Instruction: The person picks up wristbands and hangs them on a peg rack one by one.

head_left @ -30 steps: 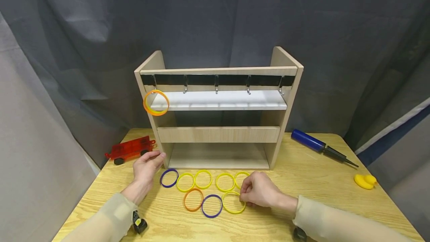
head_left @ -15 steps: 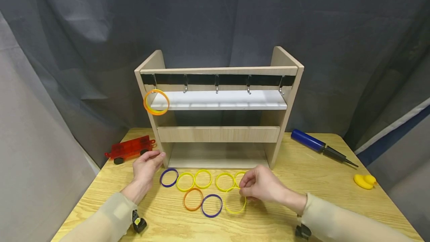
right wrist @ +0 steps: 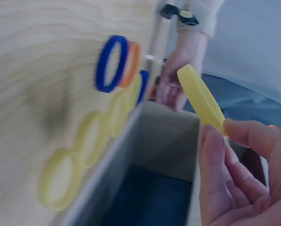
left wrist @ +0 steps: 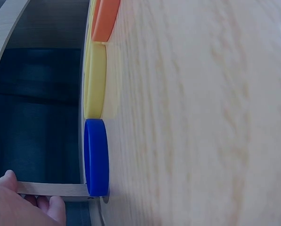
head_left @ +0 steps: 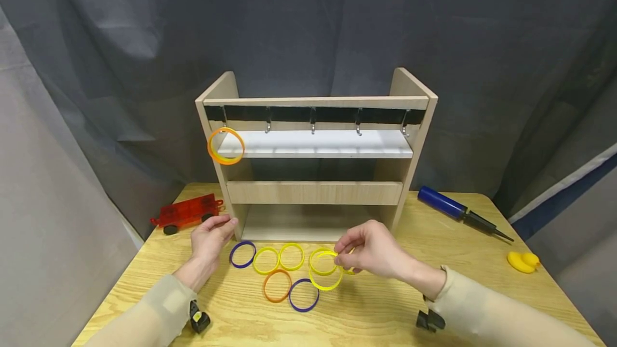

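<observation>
My right hand [head_left: 373, 250] pinches a yellow ring [right wrist: 199, 96] between thumb and fingers, raised above the table. In the head view it overlaps another yellow ring behind it. My left hand [head_left: 209, 242] grips the lower left side panel of the wooden rack [head_left: 314, 193], thumb on one face and fingers on the other. An orange ring [head_left: 226, 163] hangs with a yellow one from the rack's leftmost hook. Several yellow rings lie in front of the rack, with a blue ring [left wrist: 98, 157] at the left, an orange ring [head_left: 276, 301] and a second blue ring [head_left: 303, 311] nearer.
A red toy wagon [head_left: 188, 213] stands left of the rack, close to my left hand. To the right lie a blue hand pump [head_left: 441, 202] and a yellow rubber duck [head_left: 522, 262]. Metal hooks line the rack's black strip [head_left: 291, 114]. Grey curtains surround the table.
My right hand has lifted the near yellow ring off the table and carried it up and to the left, toward the rack. The left hand stays on the panel.
</observation>
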`<state>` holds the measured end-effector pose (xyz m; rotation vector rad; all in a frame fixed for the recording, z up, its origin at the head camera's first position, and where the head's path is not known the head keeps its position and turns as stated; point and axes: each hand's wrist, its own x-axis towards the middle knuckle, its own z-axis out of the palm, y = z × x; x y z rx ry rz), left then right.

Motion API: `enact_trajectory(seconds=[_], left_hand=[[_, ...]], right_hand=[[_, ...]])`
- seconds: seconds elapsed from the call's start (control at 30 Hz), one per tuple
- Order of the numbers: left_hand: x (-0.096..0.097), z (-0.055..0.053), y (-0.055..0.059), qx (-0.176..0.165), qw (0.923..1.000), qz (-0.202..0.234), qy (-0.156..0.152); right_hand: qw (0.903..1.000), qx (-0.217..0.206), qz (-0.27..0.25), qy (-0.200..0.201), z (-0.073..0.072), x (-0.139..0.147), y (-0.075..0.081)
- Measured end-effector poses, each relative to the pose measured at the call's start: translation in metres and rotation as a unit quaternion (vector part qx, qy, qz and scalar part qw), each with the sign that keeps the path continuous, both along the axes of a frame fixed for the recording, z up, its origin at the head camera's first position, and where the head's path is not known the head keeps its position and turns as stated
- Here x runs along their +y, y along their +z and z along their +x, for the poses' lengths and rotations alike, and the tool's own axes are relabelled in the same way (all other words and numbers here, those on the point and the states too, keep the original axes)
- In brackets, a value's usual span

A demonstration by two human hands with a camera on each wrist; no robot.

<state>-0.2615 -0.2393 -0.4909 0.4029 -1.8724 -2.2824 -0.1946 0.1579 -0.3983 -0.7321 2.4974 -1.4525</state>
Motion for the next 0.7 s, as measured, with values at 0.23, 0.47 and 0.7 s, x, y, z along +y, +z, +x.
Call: enact_trajectory(seconds=[0.23,0.47,0.7], left_hand=[[0.001,0.001,0.001,0.002,1.0000,0.001,0.003],[0.000,0.001,0.002,0.002,1.0000,0.003,0.004],[0.000,0.001,0.002,-0.002,1.0000,-0.002,-0.003]], right_hand=[[0.9997,0.017,-0.012,0.007,-0.002,-0.008,0.027],[0.9985,0.023,-0.049,0.002,-0.007,-0.017,0.056],[0.9898,0.032,-0.136,-0.031,-0.011,-0.023,0.088]])
